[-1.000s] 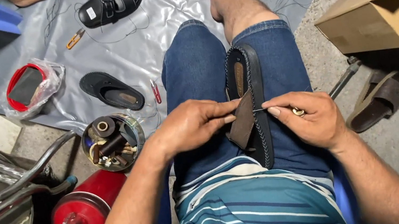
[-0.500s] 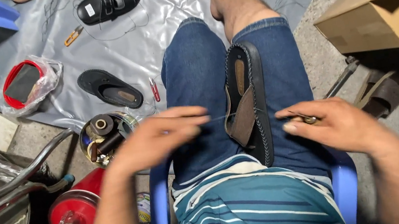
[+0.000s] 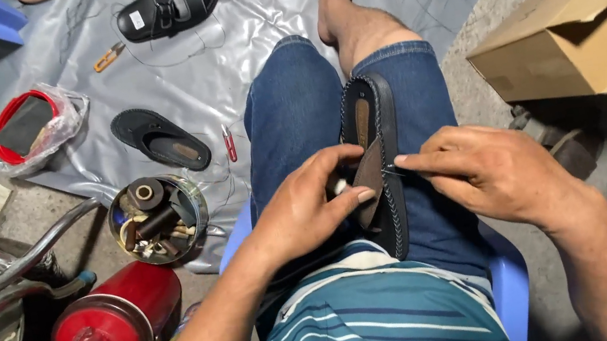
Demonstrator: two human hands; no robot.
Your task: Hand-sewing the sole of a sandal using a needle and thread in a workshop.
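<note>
The sandal (image 3: 382, 174) lies lengthwise on the person's right thigh, sole down, toe pointing away toward the knee. It is dark, with a stitched edge running round the rim and a brown strap (image 3: 368, 180) standing up from the middle.

The left hand (image 3: 306, 211) is closed on that strap: thumb on the near side, forefinger curled over the top, pinching the strap flat between them. Something small and pale shows just under the forefinger; I cannot tell what it is. The right hand (image 3: 497, 171) sits just beside the outer rim, thumb and forefinger pressed together on a thin needle (image 3: 392, 172) whose tip touches the strap right by the left thumb. The other right fingers are loosely curled and hold nothing.

The sandal looks light and fairly stiff in the sole, so it should stay put on the thigh without much pressure. The strap seems softer, leathery, and would likely fold or twist if held far from the fingertips; the best hold is close by where the needle meets it, as the left fingers have it now. The rim looks firm enough to brace against.

Off beyond the left wrist a round tin (image 3: 158, 219) of spools sits on the floor, near a red canister (image 3: 116, 325). Past the right knuckles, well apart, stands an open cardboard box (image 3: 577, 38).
</note>
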